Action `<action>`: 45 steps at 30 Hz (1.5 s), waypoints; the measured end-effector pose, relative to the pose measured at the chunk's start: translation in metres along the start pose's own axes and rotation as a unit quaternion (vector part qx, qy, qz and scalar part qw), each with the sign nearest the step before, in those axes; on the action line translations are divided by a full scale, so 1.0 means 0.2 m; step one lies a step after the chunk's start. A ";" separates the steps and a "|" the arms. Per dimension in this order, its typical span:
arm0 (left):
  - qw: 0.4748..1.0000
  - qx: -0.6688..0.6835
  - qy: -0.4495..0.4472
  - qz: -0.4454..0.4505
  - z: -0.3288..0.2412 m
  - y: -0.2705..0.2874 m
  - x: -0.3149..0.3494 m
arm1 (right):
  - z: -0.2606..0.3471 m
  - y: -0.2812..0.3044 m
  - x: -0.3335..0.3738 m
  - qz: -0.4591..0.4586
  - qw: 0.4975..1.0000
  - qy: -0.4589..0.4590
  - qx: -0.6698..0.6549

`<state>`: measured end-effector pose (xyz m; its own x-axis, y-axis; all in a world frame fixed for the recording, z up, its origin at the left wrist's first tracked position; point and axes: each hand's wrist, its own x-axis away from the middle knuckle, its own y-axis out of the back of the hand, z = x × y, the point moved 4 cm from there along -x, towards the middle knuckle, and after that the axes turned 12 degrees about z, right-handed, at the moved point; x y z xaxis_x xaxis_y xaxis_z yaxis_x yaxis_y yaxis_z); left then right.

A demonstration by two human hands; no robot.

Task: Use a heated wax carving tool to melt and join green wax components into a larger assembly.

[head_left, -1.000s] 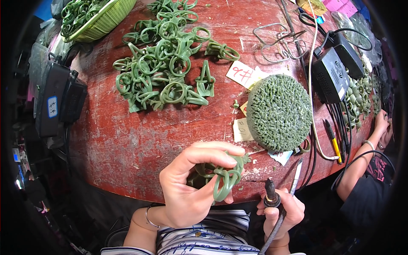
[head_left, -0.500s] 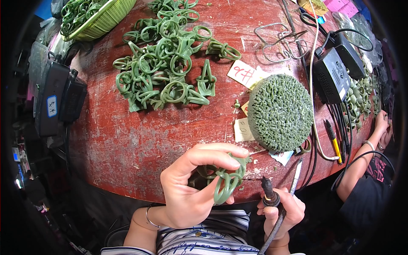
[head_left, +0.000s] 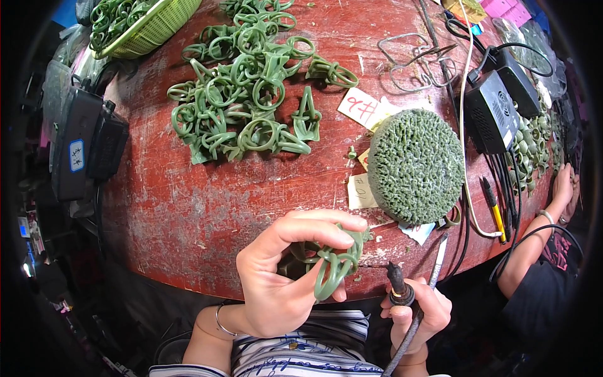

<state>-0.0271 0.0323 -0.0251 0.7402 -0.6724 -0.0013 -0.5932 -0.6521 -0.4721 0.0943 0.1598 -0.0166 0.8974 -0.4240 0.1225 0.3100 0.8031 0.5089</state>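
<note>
Pinched between the fingers and thumb of my left hand (head_left: 282, 273) is a green wax ring piece (head_left: 333, 273), its looped bands turned toward me. More of the piece lies hidden behind my fingers. My right hand (head_left: 424, 314) is closed around a heated wax pen (head_left: 397, 284) with a dark tip. A thin needle runs from that tip leftward to the edge of the ring piece; whether it touches cannot be made out. The same hand also grips a slim metal carving tool (head_left: 433, 267), its flat blade pointing up and away.
Many green ring pieces (head_left: 257, 135) are heaped on the red table (head_left: 169, 213). A round, rough green block (head_left: 414, 166) stands over paper labels (head_left: 361, 191). Black power boxes (head_left: 493, 113), cables and a yellow-handled tool (head_left: 493, 208) lie right, near another person's arm (head_left: 531, 242).
The green ring piece has tilted slightly in my left hand. My right hand and its tools stay almost where they were.
</note>
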 end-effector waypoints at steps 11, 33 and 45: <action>1.000 -0.003 0.000 -0.001 -0.01 0.00 0.00 | -0.03 0.01 0.01 0.023 0.999 0.031 0.031; 1.000 0.013 0.011 -0.016 -0.01 0.00 0.00 | -0.05 0.01 0.02 0.026 0.999 0.030 0.020; 1.000 0.010 0.016 -0.016 -0.01 -0.01 0.00 | -0.05 0.02 0.02 0.024 0.999 0.024 0.015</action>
<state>-0.0269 0.0326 -0.0219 0.7477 -0.6627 0.0410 -0.5637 -0.6662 -0.4882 0.1018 0.1652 -0.0230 0.9253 -0.3639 0.1070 0.2567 0.8085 0.5296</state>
